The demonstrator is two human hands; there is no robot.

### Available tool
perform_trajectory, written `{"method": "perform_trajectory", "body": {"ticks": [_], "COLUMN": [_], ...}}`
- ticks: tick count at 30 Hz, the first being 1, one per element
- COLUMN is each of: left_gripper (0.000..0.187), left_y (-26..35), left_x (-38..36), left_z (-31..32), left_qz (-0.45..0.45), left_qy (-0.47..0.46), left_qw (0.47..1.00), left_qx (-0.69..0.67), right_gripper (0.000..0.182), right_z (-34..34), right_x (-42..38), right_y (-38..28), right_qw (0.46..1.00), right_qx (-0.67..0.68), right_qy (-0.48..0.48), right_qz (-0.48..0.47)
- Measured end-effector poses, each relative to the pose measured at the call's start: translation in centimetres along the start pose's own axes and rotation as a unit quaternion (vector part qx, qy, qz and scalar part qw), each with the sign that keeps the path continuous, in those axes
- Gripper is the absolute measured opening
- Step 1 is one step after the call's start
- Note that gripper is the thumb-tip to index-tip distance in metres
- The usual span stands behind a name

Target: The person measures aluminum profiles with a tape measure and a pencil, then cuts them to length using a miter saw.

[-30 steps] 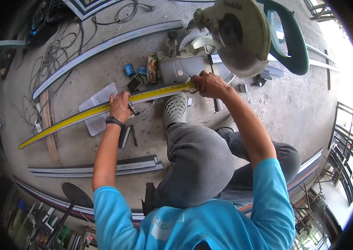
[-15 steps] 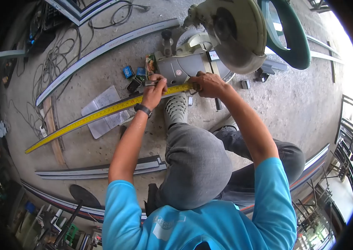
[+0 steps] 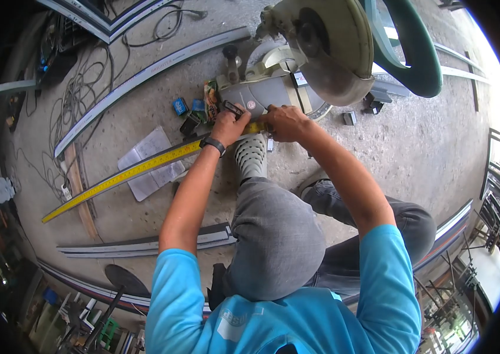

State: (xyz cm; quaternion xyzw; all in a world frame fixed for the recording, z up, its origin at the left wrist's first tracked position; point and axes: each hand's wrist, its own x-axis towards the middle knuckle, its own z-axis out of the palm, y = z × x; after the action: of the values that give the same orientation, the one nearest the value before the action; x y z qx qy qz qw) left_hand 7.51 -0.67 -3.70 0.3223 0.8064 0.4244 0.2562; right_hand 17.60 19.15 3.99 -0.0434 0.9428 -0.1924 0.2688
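Observation:
A long yellow tape measure (image 3: 138,170) runs from the lower left up to my hands, lying along a narrow dark metal strip. My right hand (image 3: 288,123) is closed round the tape measure's near end, beside the grey base of a miter saw (image 3: 244,92). My left hand (image 3: 228,128) is closed over the tape, a short dark tool (image 3: 233,108) sticking out above its fingers; I cannot tell the tool's kind. The saw's round blade guard (image 3: 321,47) and green handle (image 3: 412,74) rise above my right hand. My shoe (image 3: 251,154) is just below the tape.
Paper sheets (image 3: 151,162) lie partly under the tape. A blue box (image 3: 180,106) and other small packets sit left of the saw. A long pale profile (image 3: 149,74) crosses the floor, with tangled cables (image 3: 85,88) nearby. More profiles (image 3: 149,245) lie left of my knee.
My left hand has slid right along the tape, closer to my right hand, and the dark tool in it has tilted up. My right hand has turned slightly, fingers lower over the tape's end.

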Motion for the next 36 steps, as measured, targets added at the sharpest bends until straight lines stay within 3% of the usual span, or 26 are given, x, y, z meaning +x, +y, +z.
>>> {"method": "perform_trajectory", "body": {"ticks": [25, 28, 31, 34, 36], "left_gripper": [0.019, 0.021, 0.021, 0.024, 0.027], "left_y": [1.0, 0.2, -0.1, 4.6, 5.2], "left_x": [-0.6, -0.6, -0.8, -5.4, -11.0], "left_z": [0.5, 1.3, 1.4, -0.5, -0.6], "left_qz": [0.067, 0.058, 0.008, -0.109, -0.168], "left_qy": [-0.025, 0.033, 0.186, 0.208, 0.145], "left_qw": [0.996, 0.993, 0.982, 0.946, 0.933], "left_qx": [0.055, 0.097, -0.014, -0.225, -0.285], "right_gripper": [0.039, 0.038, 0.036, 0.035, 0.036], "right_z": [1.0, 1.6, 2.1, 0.8, 0.5], "right_x": [0.3, 0.7, 0.6, 0.0, -0.3], "right_y": [0.3, 0.3, 0.3, -0.2, -0.6], "right_qw": [1.0, 0.999, 0.998, 0.999, 0.999], "right_qx": [-0.008, -0.019, -0.031, -0.016, -0.009], "right_qy": [0.009, 0.022, 0.043, 0.018, 0.028], "right_qz": [0.012, 0.021, 0.022, 0.023, 0.017]}}
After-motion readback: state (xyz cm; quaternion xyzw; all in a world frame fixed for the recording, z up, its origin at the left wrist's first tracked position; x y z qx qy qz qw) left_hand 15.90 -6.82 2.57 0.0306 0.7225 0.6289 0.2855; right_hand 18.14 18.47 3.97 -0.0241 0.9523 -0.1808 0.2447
